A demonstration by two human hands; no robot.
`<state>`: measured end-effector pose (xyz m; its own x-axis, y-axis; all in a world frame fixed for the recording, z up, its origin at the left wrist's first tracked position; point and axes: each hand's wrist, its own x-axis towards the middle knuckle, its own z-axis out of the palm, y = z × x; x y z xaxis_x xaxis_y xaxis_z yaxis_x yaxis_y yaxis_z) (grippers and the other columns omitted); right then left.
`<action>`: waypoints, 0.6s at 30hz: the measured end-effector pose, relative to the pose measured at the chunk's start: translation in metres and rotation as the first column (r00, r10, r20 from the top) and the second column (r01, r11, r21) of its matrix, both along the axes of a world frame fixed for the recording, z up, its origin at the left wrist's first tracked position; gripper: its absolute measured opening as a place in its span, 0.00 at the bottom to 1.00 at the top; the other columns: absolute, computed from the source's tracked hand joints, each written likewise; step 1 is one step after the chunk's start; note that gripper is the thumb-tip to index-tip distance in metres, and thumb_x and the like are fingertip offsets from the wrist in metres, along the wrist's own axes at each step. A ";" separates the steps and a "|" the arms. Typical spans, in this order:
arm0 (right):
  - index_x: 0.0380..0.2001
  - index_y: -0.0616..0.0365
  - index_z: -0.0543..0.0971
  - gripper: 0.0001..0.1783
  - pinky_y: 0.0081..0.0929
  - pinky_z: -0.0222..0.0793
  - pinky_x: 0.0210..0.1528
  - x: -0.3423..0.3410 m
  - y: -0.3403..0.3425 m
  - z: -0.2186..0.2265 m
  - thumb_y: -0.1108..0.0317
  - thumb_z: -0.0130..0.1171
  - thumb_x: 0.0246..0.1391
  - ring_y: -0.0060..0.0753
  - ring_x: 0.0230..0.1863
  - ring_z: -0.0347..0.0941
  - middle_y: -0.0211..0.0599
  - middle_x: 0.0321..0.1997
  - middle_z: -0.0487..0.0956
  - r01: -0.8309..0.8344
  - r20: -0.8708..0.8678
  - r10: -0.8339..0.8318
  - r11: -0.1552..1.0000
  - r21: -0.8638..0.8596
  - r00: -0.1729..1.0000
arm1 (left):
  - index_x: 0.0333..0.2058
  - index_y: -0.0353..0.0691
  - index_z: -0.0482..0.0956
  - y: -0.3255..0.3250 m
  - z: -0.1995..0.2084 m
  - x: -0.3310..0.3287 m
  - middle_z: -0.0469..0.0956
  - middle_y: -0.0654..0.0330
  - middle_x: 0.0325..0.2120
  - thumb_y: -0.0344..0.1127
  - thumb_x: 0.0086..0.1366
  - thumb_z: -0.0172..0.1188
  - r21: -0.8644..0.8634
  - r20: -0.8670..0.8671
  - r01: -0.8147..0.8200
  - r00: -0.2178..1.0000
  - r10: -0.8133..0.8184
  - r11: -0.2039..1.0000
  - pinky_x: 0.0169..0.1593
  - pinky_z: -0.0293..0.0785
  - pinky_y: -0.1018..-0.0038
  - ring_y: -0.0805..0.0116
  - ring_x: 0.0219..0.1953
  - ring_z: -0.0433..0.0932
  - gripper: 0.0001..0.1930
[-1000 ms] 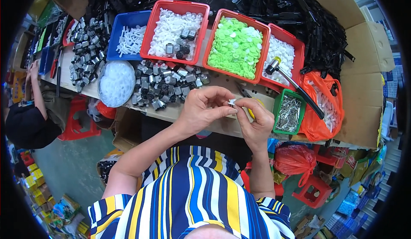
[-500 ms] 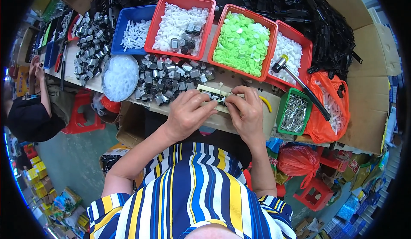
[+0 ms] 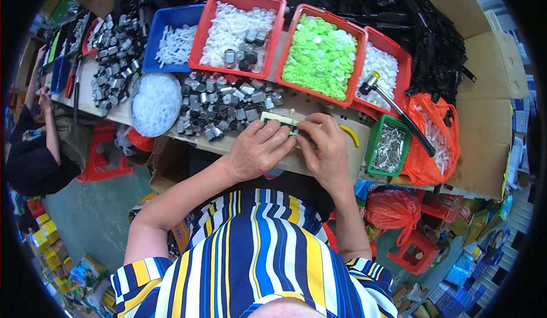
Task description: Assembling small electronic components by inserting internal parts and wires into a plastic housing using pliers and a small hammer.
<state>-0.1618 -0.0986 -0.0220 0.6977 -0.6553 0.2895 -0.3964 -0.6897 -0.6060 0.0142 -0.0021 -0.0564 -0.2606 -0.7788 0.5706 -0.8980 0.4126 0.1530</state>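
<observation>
A cream-coloured block (image 3: 277,117) with a dark slot lies at the table's near edge, mostly covered by my fingers. My left hand (image 3: 257,152) is closed over its left and near side, the fingertips pressed down on it. Just to the right, my right hand (image 3: 325,147) pinches at the block's right end, with a small dark part (image 3: 307,137) showing between its fingers. What kind of part it is cannot be made out. Small grey-and-black motors (image 3: 228,104) lie heaped just beyond my left hand. A yellow curved handle (image 3: 351,136) lies right of my right hand.
Red bins hold white pieces (image 3: 236,25) and green discs (image 3: 322,56); a blue bin (image 3: 151,47) stands left. A hammer (image 3: 405,119) leans across a green box (image 3: 373,164) of metal pieces and an orange bag (image 3: 421,170). Black parts (image 3: 393,16) pile behind. Another person (image 3: 40,153) works left.
My hands have drawn closer together and now cover more of the block and its slot. The whole view has shifted slightly. At left, the other person's arms have moved.
</observation>
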 end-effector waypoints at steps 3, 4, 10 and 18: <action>0.38 0.59 0.83 0.11 0.42 0.68 0.49 0.000 0.004 -0.004 0.73 0.65 0.49 0.46 0.49 0.74 0.42 0.44 0.77 -0.008 0.023 0.009 1.000 -0.027 1.000 | 0.45 0.40 0.82 0.002 0.003 0.004 0.77 0.58 0.45 0.37 0.56 0.63 0.024 0.122 0.036 0.992 -0.039 0.999 0.46 0.66 0.64 0.59 0.49 0.74 0.17; 0.38 0.60 0.82 0.11 0.42 0.68 0.50 0.001 0.006 -0.004 0.73 0.65 0.49 0.46 0.49 0.74 0.42 0.44 0.77 -0.025 0.038 0.026 0.999 -0.035 0.999 | 0.46 0.39 0.82 0.005 0.009 0.007 0.77 0.57 0.46 0.37 0.57 0.61 0.037 0.175 0.041 0.984 -0.047 0.998 0.46 0.66 0.64 0.59 0.50 0.74 0.18; 0.40 0.61 0.82 0.12 0.44 0.67 0.53 -0.006 0.005 -0.004 0.72 0.64 0.51 0.48 0.52 0.73 0.44 0.46 0.77 -0.012 0.041 0.012 1.000 -0.001 0.999 | 0.46 0.35 0.81 -0.007 0.016 0.015 0.75 0.58 0.44 0.38 0.57 0.55 0.008 0.335 0.140 0.933 -0.135 0.990 0.48 0.67 0.64 0.62 0.52 0.73 0.20; 0.37 0.61 0.83 0.08 0.39 0.73 0.50 -0.111 -0.058 0.061 0.77 0.64 0.52 0.45 0.45 0.78 0.45 0.40 0.81 0.402 0.080 -0.396 0.872 -0.281 0.915 | 0.45 0.35 0.80 -0.002 0.015 0.017 0.75 0.58 0.42 0.36 0.56 0.57 0.034 0.244 0.121 0.962 -0.126 0.992 0.49 0.68 0.62 0.60 0.51 0.74 0.19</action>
<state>-0.2725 -0.1565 0.0394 0.3868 -0.7640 0.5164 -0.6652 -0.6190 -0.4176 0.0309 -0.0041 -0.0416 -0.4854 -0.7416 0.4630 -0.8511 0.5220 -0.0563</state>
